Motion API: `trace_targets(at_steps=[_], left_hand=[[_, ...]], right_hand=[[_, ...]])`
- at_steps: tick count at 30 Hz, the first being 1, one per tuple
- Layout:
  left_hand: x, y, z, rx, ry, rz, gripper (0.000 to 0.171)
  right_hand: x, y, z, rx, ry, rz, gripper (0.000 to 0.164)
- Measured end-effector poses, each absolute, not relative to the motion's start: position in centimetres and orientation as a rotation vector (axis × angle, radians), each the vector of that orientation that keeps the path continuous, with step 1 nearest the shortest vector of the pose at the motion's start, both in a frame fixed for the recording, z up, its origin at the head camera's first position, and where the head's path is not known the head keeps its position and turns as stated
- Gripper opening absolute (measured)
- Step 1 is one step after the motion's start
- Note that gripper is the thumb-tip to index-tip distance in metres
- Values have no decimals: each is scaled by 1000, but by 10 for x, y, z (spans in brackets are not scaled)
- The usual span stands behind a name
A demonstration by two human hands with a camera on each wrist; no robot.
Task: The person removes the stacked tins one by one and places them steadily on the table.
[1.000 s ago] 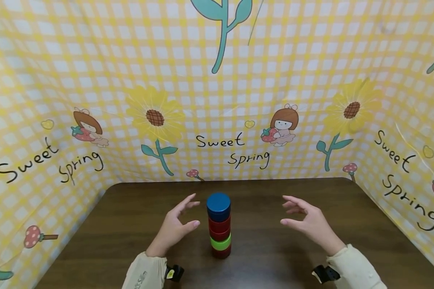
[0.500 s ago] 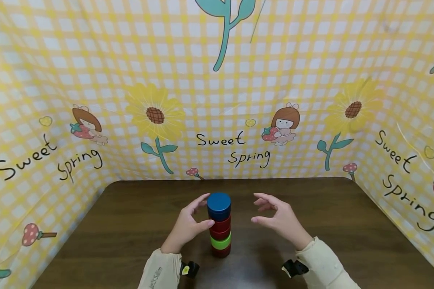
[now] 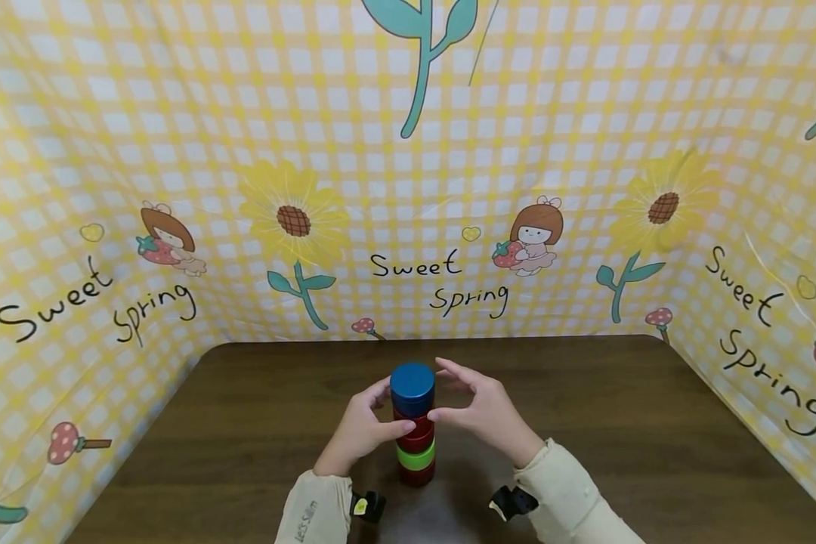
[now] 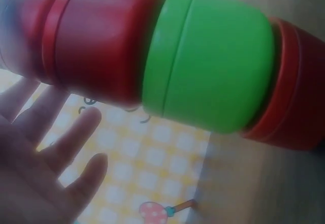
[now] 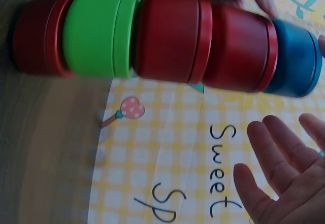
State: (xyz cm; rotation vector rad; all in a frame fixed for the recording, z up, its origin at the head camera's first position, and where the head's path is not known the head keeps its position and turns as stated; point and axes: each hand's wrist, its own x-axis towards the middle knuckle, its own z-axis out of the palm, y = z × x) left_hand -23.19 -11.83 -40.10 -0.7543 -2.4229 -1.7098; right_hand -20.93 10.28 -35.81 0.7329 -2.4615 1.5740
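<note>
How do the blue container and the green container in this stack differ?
Place: the blue container tops the upright stack; the green container is second from the bottom.
Neighbours: the blue container has nothing on it, while the green container sits between two red containers.
Hands: the blue container stands between the left hand and right hand; no hand touches the green container.
Shared: both are round, with a seam round the body.
</note>
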Motion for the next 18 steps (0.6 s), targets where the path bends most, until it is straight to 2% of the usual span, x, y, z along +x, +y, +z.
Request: trace_targets(at_steps=[10, 18], left_hand=[[-231, -115, -401, -778, -2457, -1718, 56], [-230, -114, -399, -738, -2481, -1737, 55]], right_hand=[[-209, 85, -356, 666, -2446, 1622, 64], [-210, 78, -356, 625, -2455, 1615, 63]])
